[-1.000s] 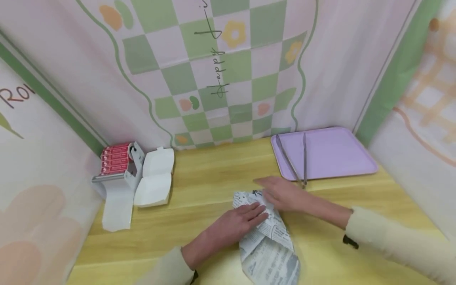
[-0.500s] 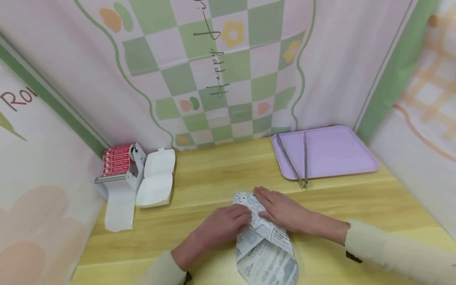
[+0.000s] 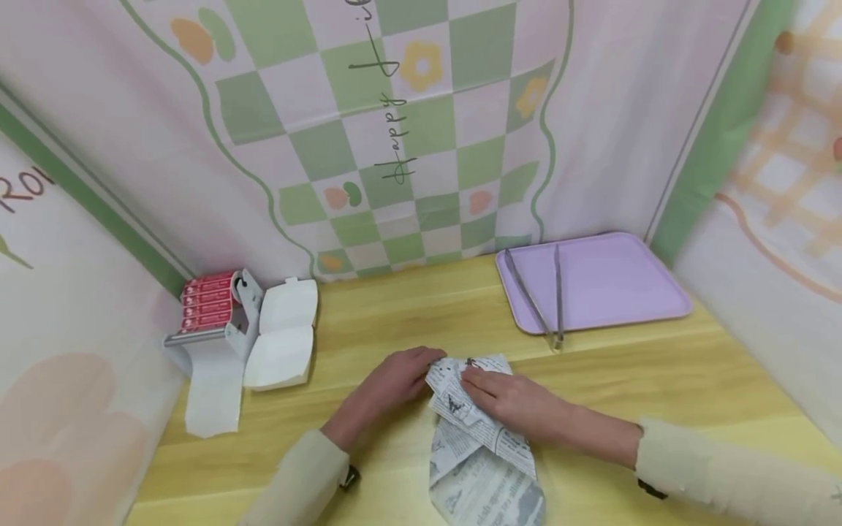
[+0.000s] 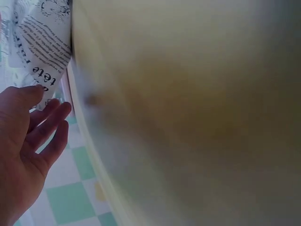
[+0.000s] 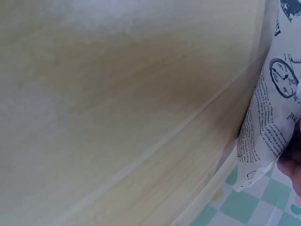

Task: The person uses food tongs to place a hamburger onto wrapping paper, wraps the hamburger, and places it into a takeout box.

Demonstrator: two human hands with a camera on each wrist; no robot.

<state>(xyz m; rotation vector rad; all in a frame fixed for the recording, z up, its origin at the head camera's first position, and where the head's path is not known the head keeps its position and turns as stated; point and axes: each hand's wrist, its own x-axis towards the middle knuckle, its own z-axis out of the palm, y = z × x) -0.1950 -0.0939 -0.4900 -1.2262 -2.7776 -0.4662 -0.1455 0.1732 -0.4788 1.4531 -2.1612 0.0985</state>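
Note:
A folded sheet of newsprint-patterned wrapping paper point(image 3: 483, 438) lies on the table, its flaps crossed over one another; what may lie inside is hidden. At its far left corner my left hand point(image 3: 401, 376) has thumb and fingertips on the paper. In the left wrist view the thumb of that hand point(image 4: 28, 127) lies over the paper's tip point(image 4: 49, 52), with the fingers beneath and slightly spread. My right hand point(image 3: 516, 402) rests with straight fingers across the top folds. The right wrist view shows the paper's side point(image 5: 268, 113) with only a bit of that hand point(image 5: 292, 167).
A lilac tray point(image 3: 618, 285) stands at the back right, with metal tongs point(image 3: 558, 299) lying over its left part. At the left are a label dispenser point(image 3: 210, 310) with red-printed rolls and an opened white paper box point(image 3: 283, 351). Patterned cloth point(image 3: 421, 146) walls the table's back.
My left hand has shifted from the top of the paper to its far left corner. My right hand, raised over the far edge earlier, now lies on the folds.

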